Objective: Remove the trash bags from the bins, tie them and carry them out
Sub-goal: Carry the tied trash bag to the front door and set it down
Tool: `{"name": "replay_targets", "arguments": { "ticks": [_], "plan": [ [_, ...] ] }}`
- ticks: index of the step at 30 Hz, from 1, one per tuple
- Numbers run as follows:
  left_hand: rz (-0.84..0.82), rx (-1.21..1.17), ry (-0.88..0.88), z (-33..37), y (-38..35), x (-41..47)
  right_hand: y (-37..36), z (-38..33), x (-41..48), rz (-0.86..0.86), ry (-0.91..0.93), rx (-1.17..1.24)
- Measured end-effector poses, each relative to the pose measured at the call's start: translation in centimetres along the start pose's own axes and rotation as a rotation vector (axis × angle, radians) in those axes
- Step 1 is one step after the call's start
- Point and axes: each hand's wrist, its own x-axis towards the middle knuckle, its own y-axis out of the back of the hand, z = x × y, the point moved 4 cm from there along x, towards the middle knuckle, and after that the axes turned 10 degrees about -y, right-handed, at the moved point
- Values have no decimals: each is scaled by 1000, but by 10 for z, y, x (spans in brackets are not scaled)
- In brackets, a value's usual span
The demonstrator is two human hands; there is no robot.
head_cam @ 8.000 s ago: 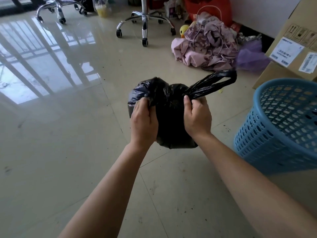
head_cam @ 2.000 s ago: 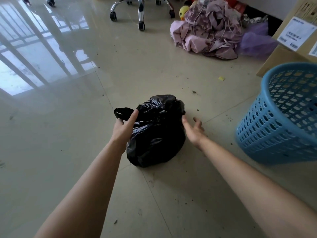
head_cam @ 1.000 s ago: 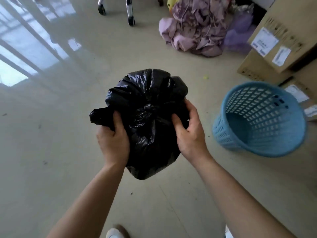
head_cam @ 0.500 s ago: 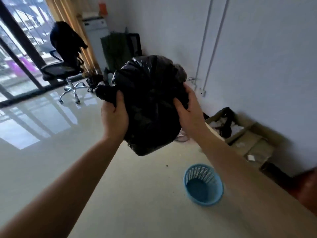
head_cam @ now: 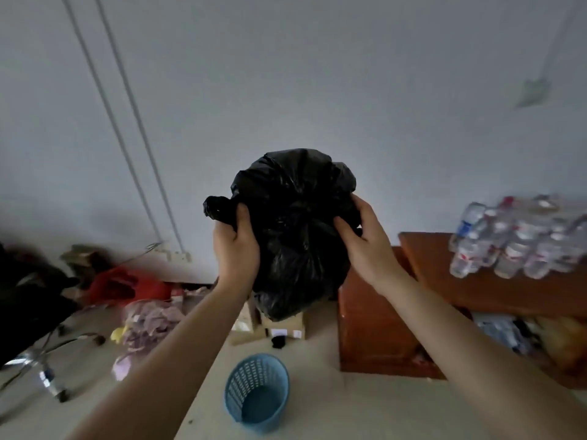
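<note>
Well, held aloft in front of the wall (head_cam: 317,74), clear of the floor (head_cam: 333,414) and well above the blue bin (head_cam: 257,392): black trash bag (head_cam: 295,236), gathered to a pucker at the middle. Left hand (head_cam: 236,249) curled round the twisted tail at the bag's left side; right hand (head_cam: 365,246) clamped on the right flank, fingertips (head_cam: 340,223) dug into the film. Soft, crinkly, likely slick, yielding under the grip. Seemingly light, given the easy hold, though hard to judge through the blur. Best taken by the gathered neck or tail, never by the thin sidewall, prone to stretching and tearing. Worth supporting from beneath if lumpy inside.
</note>
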Motion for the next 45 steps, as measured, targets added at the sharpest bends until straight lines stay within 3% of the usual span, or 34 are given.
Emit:
{"name": "replay_targets", "arguments": {
  "ticks": [8, 14, 21, 31, 36, 45],
  "plan": [
    [-518, -327, -4, 135, -288, -171, 336, 45, -107, 549, -111, -62],
    [-786, -504, 27, 236, -464, -317, 546, 79, -192, 832, -155, -35],
    [-913, -578, 90, 285, -623, -431, 718, 114, -230, 985, -233, -93],
    [-962, -711, 103, 313, -864, -479, 917, 191, -147, 1070, -249, -150],
    [-1074, -755, 98, 347, -1003, -500, 1024, 215, -105, 1160, -272, -136],
    [-1281, -779, 84, 414, -1214, -641, 1238, 297, -126, 1344, -298, -149]
  ]
}}
